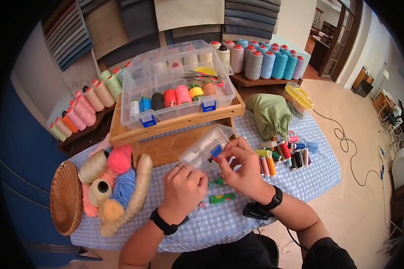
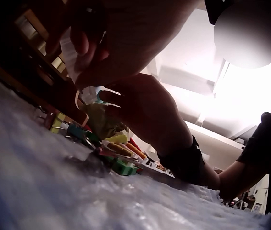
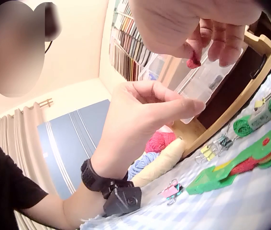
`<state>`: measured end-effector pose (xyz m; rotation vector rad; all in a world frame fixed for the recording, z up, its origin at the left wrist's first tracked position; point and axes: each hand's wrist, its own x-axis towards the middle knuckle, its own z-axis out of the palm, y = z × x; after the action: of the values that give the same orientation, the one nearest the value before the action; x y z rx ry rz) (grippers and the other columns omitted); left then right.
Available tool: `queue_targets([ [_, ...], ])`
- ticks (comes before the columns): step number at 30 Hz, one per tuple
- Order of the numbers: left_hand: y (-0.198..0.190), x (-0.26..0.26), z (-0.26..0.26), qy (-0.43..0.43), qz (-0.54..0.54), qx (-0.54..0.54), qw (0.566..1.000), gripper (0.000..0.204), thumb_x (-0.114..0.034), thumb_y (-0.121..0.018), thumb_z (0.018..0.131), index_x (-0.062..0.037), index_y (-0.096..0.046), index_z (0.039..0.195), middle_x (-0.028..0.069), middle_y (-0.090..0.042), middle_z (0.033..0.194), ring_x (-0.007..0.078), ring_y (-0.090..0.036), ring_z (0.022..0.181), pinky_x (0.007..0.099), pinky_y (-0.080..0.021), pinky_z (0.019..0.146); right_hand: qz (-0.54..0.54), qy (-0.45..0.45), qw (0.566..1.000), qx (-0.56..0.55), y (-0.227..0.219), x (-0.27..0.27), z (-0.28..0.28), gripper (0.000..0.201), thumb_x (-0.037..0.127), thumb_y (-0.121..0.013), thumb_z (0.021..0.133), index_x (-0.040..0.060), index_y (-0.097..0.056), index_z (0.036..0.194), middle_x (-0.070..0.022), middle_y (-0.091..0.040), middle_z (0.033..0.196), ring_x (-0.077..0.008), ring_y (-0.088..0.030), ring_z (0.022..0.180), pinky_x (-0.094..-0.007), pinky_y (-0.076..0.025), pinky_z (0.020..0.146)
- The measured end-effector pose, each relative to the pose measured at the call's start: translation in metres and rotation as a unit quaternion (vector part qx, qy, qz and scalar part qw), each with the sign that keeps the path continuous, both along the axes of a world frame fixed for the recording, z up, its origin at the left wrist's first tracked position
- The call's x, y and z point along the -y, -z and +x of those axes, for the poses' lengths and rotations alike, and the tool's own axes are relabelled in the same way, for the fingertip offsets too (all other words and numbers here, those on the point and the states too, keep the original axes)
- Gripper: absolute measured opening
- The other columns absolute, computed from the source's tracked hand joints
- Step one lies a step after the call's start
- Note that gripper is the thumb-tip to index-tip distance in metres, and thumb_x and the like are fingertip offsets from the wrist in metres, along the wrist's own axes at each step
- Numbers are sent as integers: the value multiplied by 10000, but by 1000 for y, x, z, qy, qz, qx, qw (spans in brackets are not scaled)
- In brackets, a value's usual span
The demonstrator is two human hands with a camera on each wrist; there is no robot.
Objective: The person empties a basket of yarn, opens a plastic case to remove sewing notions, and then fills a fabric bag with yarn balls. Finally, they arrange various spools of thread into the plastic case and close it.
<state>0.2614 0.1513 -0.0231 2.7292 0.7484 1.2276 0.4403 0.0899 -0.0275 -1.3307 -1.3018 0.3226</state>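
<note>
A small clear plastic box (image 1: 196,149) with a blue latch (image 1: 216,151) is held up over the table. My left hand (image 1: 184,184) grips its near end between thumb and fingers; in the right wrist view the thumb lies along the box (image 3: 193,93). At the latch end, my right hand (image 1: 243,168) is bent with its fingertips together. In the right wrist view those fingertips pinch a small red piece (image 3: 193,62), its kind unclear. Below the hands lie a green thread snipper (image 1: 222,198), a green thread skein (image 3: 259,115) and a pink binder clip (image 3: 172,190).
Behind stands a large clear organizer (image 1: 179,85) of yarn on a wooden stand (image 1: 175,120). Yarn balls (image 1: 121,159) and a wicker basket (image 1: 66,197) lie left. Thread spools (image 1: 271,166), a green pouch (image 1: 270,114) and a yellow-lidded tub (image 1: 299,96) are right.
</note>
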Motion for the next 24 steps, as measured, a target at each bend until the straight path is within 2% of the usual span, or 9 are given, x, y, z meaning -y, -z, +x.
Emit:
queue_targets([
  [3,-2,-3,-1,-7,-9,15,1000,166,-35,-774,702,-65,-617,658,92,-609,719,307,-629,683,404,-528,602,26,21,999,-18,-12,1,8,41,27,-718,841,-10,-704,834,-84,-614,934,-115,-606,651,-246,-479,527],
  [6,-5,-4,-3,-12,-20,31,999,162,-33,-783,700,-62,-625,675,94,-617,732,314,-635,712,407,-528,619,-52,31,997,42,-13,0,29,121,99,-742,820,-16,-705,806,-107,-632,810,-166,-608,592,-316,-483,559],
  [10,-4,-6,-6,-9,-63,37,997,157,-27,-793,699,-58,-639,697,103,-633,753,331,-642,746,416,-527,644,-105,24,993,52,-18,4,38,159,126,-759,808,-19,-702,771,-117,-655,798,-191,-618,598,-331,-495,573],
  [13,-1,-9,-7,-7,-117,43,992,167,-10,-799,693,-52,-637,693,111,-637,759,341,-640,747,421,-522,663,-128,36,984,121,-17,5,40,213,158,-780,812,-20,-709,904,-121,-664,780,-200,-631,614,-335,-504,587],
  [15,0,-11,-8,-1,-126,45,991,165,4,-812,688,-37,-652,700,108,-641,731,319,-643,723,395,-506,642,-138,51,989,18,-22,3,39,394,208,-809,826,-20,-675,1118,-120,-665,787,-190,-632,628,-334,-511,599],
  [16,-1,-12,-9,5,-131,50,990,163,17,-825,682,-21,-667,707,105,-645,702,297,-646,699,368,-491,621,-152,28,988,22,-23,2,41,552,254,-824,839,-17,-606,1267,-120,-671,815,-169,-620,631,-327,-514,604],
  [19,-6,-16,-11,58,-127,45,989,158,23,-829,684,-22,-681,717,115,-661,722,299,-654,713,359,-497,640,-139,4,990,36,-15,-2,40,559,274,-832,839,-19,-614,1262,-115,-670,826,-156,-612,634,-321,-515,610],
  [20,-7,-17,-11,60,-131,44,989,158,23,-829,684,-22,-681,717,115,-661,722,299,-654,713,359,-497,640,-157,-28,987,22,-7,-4,43,478,202,-769,926,-26,-587,1305,-45,-664,956,-69,-607,692,-231,-526,660],
  [24,-9,-22,-13,97,-120,40,987,174,-8,-851,704,-21,-679,728,124,-679,740,291,-655,720,353,-503,672,-128,-56,990,12,0,-8,44,387,227,-707,981,-17,-617,1269,-34,-670,940,-61,-587,638,-225,-508,597],
])
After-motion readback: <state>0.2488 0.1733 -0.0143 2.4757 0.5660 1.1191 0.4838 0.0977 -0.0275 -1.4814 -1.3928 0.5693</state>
